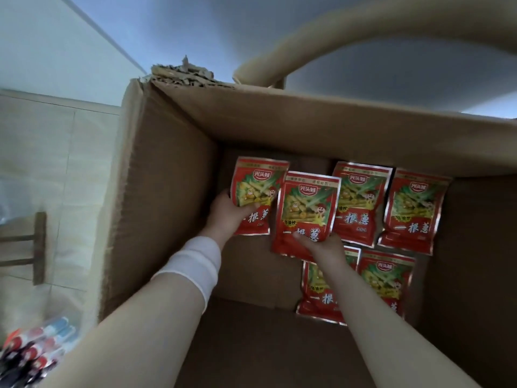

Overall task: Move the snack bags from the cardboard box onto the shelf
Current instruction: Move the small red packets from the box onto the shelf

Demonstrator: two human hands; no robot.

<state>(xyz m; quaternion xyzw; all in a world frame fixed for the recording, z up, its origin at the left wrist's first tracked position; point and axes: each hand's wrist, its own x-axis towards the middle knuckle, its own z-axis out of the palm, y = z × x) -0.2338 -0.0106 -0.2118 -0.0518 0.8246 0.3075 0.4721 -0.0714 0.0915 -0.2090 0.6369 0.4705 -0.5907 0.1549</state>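
Two bare forearms are reaching down into an open cardboard box, the left one wearing a white wristband. Left hand is gripping a red snack bag by its lower left side, thumb curled over the front. Right hand is holding a second red bag by its bottom edge, fingers pinched across the printed lettering; this bag is overlapping the first one's right side. Both bags are sitting inside the box, apparently being lifted clear of its floor.

Four more identical bags are lying flat on the box floor: two side by side toward the far wall, and two nearer, the left of them partly hidden under the right wrist. No shelf is showing in this view, so how many bags are already placed cannot be told. Judging by the count, at least six bags are waiting to be moved, two of them in hand.

Colourful packaged goods are lying outside the box at lower left.
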